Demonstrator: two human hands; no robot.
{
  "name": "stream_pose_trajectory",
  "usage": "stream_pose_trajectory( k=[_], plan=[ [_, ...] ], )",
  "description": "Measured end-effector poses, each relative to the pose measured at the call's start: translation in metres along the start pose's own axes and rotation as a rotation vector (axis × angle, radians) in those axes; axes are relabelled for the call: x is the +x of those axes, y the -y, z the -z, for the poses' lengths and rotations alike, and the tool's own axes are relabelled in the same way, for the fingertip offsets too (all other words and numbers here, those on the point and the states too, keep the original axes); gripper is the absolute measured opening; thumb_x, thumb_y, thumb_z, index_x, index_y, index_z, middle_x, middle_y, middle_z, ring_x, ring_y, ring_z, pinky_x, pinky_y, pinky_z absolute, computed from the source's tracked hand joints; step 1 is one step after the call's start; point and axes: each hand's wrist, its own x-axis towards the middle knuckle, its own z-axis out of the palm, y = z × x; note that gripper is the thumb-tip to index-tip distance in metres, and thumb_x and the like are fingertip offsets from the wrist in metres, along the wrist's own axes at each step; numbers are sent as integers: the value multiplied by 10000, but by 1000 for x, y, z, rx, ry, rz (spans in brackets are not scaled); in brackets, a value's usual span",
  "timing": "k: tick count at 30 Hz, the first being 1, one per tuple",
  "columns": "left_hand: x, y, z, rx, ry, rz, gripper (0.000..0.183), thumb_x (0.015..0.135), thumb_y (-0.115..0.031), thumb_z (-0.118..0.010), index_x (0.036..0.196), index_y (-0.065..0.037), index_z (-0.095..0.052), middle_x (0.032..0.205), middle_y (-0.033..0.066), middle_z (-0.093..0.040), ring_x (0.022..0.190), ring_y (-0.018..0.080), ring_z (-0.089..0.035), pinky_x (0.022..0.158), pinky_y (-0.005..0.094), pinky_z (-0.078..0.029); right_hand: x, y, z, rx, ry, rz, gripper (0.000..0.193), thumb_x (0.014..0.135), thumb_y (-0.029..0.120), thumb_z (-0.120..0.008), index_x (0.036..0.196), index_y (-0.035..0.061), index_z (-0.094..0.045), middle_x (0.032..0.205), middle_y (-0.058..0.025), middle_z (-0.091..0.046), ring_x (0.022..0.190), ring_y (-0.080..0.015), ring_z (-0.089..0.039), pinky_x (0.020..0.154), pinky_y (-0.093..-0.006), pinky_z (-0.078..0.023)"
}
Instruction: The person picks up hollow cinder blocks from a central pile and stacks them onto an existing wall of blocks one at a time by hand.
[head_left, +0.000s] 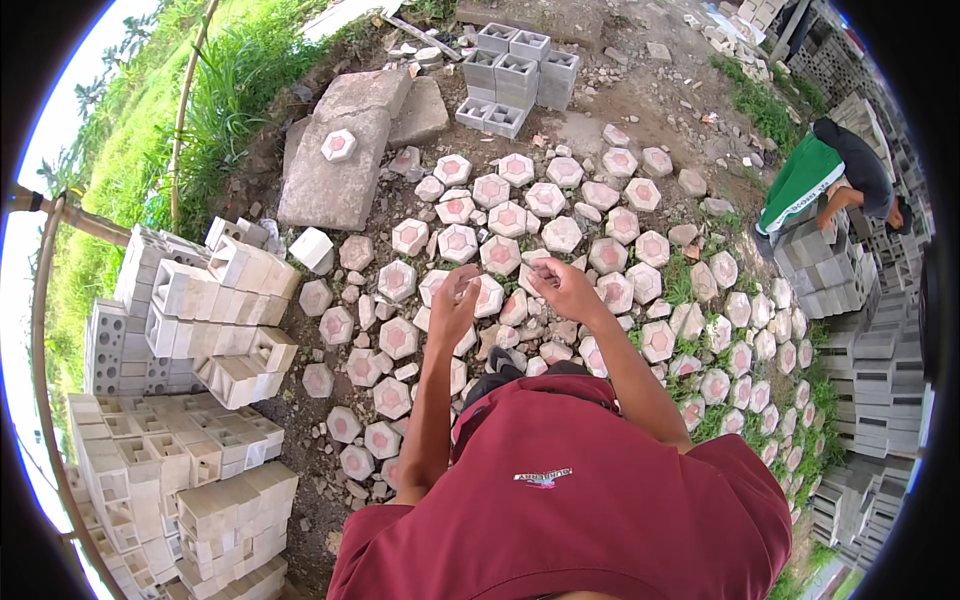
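My left hand (456,300) is raised in front of my body, its fingers bent and a little apart, and I see nothing in it. To its right, my right hand (563,287) is held at a similar height with loosely curved fingers, also without an object. Below and beyond both hands lie hexagonal paving blocks (458,242) with pinkish centres, spread over stony ground. One paver (490,296) appears between my hands, partly hidden by the left one. Whether my fingertips touch any paver cannot be made out.
Hollow concrete blocks (215,310) are stacked at the left, with another pile (515,80) ahead. A large slab (335,170) bears a single hexagonal paver (339,145). At the right, a person (850,170) bends over grey blocks (815,260). A wooden pole (40,330) stands at far left.
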Motion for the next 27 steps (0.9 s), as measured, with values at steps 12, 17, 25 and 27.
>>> stream_pose_trajectory(
  k=[12,17,25,27],
  plan=[
    [178,18,39,-174,-82,69,322,947,-167,-588,1191,43,-578,1097,130,-667,1017,186,-635,889,295,-489,182,6,14,187,-53,-83,377,916,225,-638,1192,-28,-590,968,-116,-685,848,-130,-635,779,-274,-501],
    [266,45,41,-155,-17,80,379,969,-198,-565,1267,34,-530,1198,128,-633,1085,175,-599,890,285,-476,283,-20,26,286,-53,-73,368,920,228,-634,1180,-29,-592,986,-111,-682,859,-131,-639,780,-274,-504],
    [470,11,39,-184,89,110,360,976,-237,-560,1238,10,-552,1162,101,-641,1072,177,-603,876,307,-481,475,-32,78,119,-139,39,432,887,273,-647,1192,-27,-588,973,-161,-690,878,-221,-674,792,-333,-526],
    [523,10,40,-35,123,-18,347,975,-202,-562,1238,24,-548,1155,114,-641,1071,167,-601,896,290,-476,514,-29,89,144,-135,25,433,890,272,-645,1196,-28,-582,954,-155,-693,871,-222,-673,787,-336,-524]
  ],
)
